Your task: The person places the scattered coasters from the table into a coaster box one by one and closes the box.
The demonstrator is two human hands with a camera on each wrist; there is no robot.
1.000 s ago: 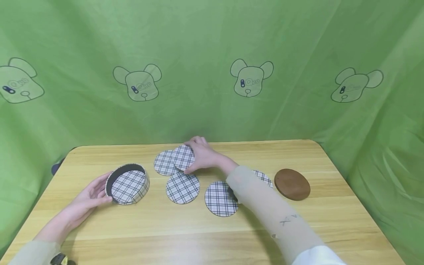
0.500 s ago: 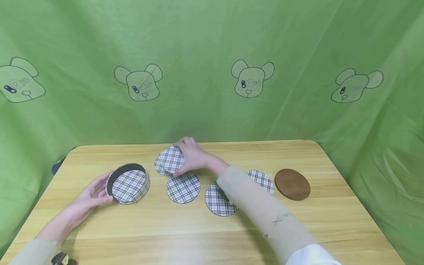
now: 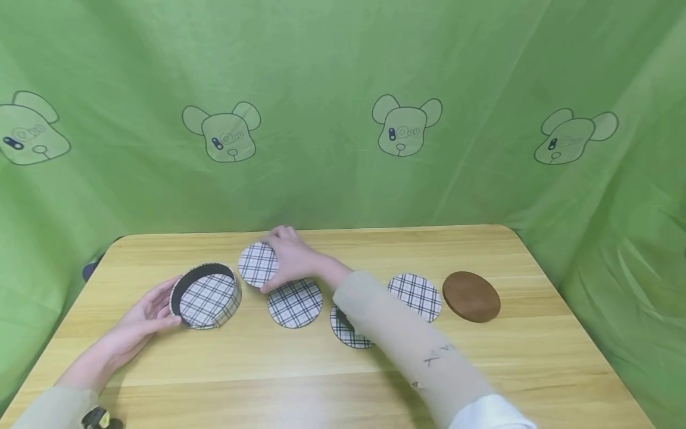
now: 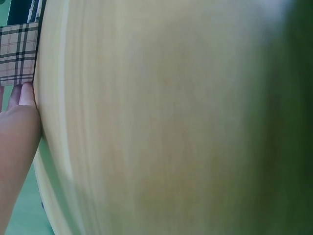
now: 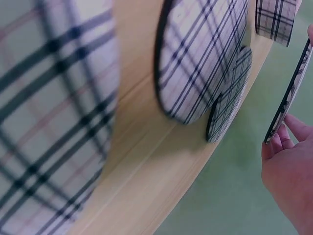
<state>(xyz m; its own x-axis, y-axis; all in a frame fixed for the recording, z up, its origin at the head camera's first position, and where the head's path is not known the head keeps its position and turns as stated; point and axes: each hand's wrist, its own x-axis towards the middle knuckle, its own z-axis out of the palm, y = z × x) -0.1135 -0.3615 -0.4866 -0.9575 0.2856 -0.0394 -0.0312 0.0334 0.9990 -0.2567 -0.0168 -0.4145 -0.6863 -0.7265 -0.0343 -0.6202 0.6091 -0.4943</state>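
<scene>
the right grip (image 3: 291, 258) is pinching a round black-and-white plaid disc (image 3: 257, 264) by its edges, just right of the matching round box (image 3: 230, 308) the left grip (image 3: 140, 323) is grasping; level handling is probably preventing snags.

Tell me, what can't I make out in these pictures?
Head: front plaid coaster, partly hidden by the right sleeve.
Left wrist: round plaid box, cut off by the left edge.
Right wrist: nearest plaid coaster, blurred and cut off by the left edge.

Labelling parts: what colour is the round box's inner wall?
Black inner wall; shows best in the head view.
</scene>
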